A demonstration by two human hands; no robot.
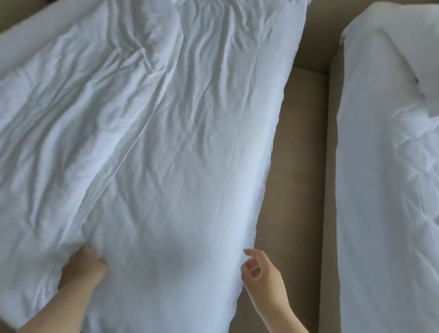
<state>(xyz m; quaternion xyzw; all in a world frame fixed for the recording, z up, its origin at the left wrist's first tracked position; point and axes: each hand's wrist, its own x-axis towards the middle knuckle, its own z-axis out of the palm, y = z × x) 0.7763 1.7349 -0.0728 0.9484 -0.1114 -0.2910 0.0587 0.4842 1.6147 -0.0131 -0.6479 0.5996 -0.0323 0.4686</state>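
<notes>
Our left hand (83, 264) grips a fold of the white duvet (159, 144); our right hand (259, 270) hangs loosely open just beside its edge.

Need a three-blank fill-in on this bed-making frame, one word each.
1. The left hand grips a duvet coloured ____.
2. The right hand holds ____.
3. The second bed lies on the person's ____ side.
Missing words: white; nothing; right.
</notes>
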